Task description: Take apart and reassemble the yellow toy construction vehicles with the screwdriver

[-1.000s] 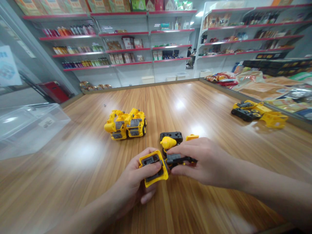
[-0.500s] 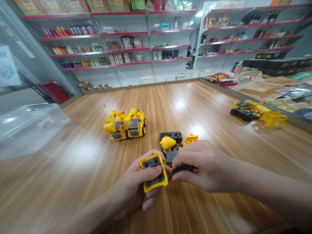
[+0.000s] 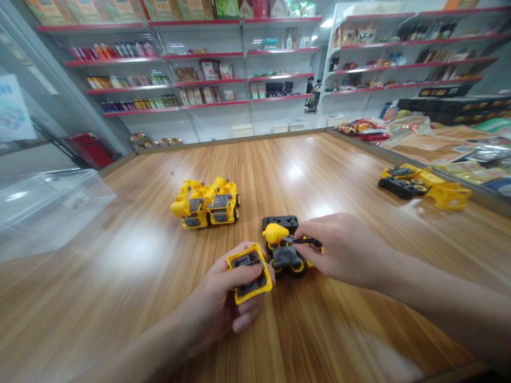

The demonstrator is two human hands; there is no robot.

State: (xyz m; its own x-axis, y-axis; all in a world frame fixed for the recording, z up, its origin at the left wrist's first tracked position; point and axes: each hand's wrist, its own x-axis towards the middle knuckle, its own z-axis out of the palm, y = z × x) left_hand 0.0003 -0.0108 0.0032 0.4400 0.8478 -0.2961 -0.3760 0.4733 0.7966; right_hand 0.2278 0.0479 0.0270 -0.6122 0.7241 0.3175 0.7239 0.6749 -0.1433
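My left hand (image 3: 223, 282) grips a yellow toy truck cab (image 3: 254, 284), its hollow side with grey insides turned up and my thumb across it. A slim black toy part (image 3: 308, 241) is pinched in the fingers of my right hand (image 3: 343, 247), above loose truck parts. Among these are a yellow mixer drum (image 3: 276, 233), a grey piece (image 3: 286, 257) with black wheels (image 3: 297, 268) under it, and a black chassis plate (image 3: 275, 219) behind. My right hand mostly covers another yellow piece.
Two yellow toy trucks (image 3: 205, 205) stand side by side at left centre. More yellow and black toy parts (image 3: 423, 186) lie at the right edge. A clear plastic box (image 3: 51, 213) is on the left. Bagged goods (image 3: 431, 138) and stocked shelves (image 3: 207, 82) lie beyond the table (image 3: 159, 319).
My right hand has moved away from the cab, forward over the loose parts, with the black part still pinched. My left hand with the cab has barely shifted.
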